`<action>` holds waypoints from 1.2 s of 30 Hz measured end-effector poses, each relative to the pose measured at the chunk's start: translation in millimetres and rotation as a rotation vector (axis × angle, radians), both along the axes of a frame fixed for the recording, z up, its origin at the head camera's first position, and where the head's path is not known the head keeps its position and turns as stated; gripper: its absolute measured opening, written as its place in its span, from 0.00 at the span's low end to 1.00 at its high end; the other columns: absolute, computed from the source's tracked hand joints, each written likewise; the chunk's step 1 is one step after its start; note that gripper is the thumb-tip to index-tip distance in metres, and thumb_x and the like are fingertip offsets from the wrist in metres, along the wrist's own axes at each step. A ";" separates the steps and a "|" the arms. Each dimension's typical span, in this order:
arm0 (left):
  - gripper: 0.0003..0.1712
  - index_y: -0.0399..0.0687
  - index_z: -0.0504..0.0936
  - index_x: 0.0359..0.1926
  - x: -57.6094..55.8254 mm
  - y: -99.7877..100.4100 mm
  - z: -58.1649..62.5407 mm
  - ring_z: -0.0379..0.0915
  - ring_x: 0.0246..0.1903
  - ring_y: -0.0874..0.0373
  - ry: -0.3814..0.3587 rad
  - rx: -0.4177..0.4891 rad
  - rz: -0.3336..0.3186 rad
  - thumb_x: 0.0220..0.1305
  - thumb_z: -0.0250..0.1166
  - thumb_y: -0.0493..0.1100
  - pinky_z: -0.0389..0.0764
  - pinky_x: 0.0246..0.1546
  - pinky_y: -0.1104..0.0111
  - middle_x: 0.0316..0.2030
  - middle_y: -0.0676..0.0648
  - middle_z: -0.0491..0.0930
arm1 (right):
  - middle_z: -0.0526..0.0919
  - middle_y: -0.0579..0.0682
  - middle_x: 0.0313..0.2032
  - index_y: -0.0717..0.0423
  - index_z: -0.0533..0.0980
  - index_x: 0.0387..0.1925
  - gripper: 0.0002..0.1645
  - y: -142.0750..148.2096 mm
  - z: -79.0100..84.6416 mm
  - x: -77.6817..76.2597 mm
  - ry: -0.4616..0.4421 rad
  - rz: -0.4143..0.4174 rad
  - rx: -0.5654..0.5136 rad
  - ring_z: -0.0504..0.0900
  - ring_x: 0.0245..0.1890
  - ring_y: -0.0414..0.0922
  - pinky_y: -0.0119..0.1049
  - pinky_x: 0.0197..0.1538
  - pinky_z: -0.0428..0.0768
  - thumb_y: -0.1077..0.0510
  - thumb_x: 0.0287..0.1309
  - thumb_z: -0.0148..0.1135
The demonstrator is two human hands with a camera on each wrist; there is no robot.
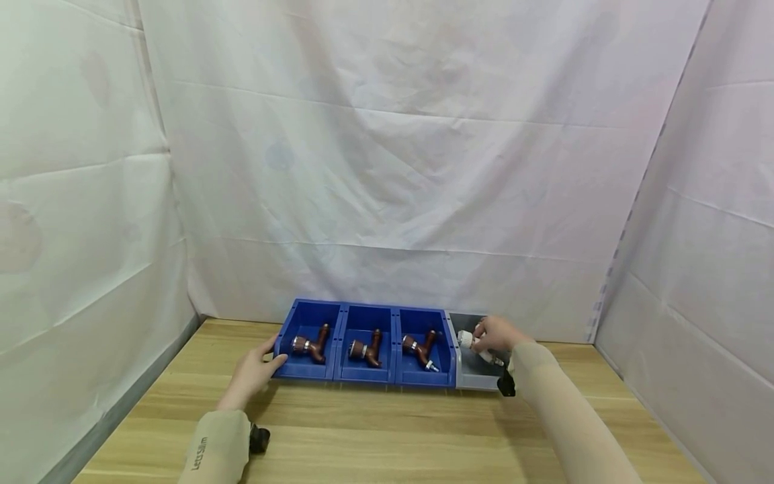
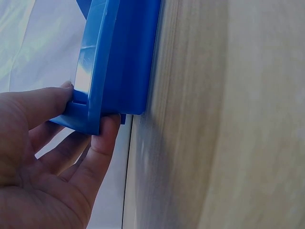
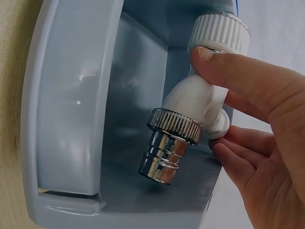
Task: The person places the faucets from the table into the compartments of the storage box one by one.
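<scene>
My left hand (image 1: 250, 373) grips the front left corner of the leftmost blue bin (image 1: 296, 370). In the left wrist view the thumb lies on the bin's rim (image 2: 90, 62) and fingers curl round its end. At the right end, my right hand (image 1: 500, 334) pinches a white tap (image 3: 188, 98) within the grey bin (image 1: 478, 382). The tap has a ribbed white knob (image 3: 219, 33) and a shiny metal hose nozzle (image 3: 162, 157) that points toward the bin's front. Whether the tap touches the bin floor, I cannot tell.
Brown taps lie one per blue bin: left (image 1: 316, 349), middle (image 1: 373, 349) and right (image 1: 423, 348); the right one has a metal nozzle. All bins stand in a row on the wooden table (image 1: 363, 430), close to the white cloth backdrop (image 1: 387, 202). Cloth walls also flank both sides.
</scene>
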State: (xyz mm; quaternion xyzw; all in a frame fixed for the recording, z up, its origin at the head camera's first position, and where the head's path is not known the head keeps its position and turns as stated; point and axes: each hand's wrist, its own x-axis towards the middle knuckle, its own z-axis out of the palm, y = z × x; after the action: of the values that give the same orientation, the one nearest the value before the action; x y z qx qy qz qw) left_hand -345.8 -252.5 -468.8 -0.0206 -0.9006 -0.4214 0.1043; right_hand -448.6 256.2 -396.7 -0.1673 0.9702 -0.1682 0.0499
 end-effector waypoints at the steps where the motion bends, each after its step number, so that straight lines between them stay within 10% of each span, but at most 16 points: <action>1: 0.34 0.36 0.59 0.72 0.0 0.1 0.2 0.67 0.58 0.34 0.002 -0.001 0.000 0.70 0.59 0.42 0.71 0.53 0.45 0.64 0.28 0.64 | 0.80 0.57 0.47 0.60 0.85 0.36 0.13 -0.1 -0.1 0.4 0.001 -0.003 0.004 0.78 0.47 0.55 0.49 0.45 0.80 0.58 0.47 0.73; 36: 0.34 0.36 0.59 0.71 0.4 0.8 0.0 0.61 0.62 0.32 0.022 0.014 -0.005 0.69 0.59 0.41 0.66 0.57 0.42 0.63 0.28 0.66 | 0.74 0.70 0.57 0.60 0.86 0.34 0.11 0.5 -7.8 -4.1 0.046 0.011 0.032 0.68 0.61 0.67 0.56 0.56 0.73 0.59 0.46 0.73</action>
State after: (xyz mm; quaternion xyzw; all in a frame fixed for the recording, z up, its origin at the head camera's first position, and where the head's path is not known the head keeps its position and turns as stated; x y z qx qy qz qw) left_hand -345.4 -251.7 -468.8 -0.0266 -0.8964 -0.4277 0.1131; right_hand -452.7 256.7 -404.5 -0.1756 0.9727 -0.1487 0.0313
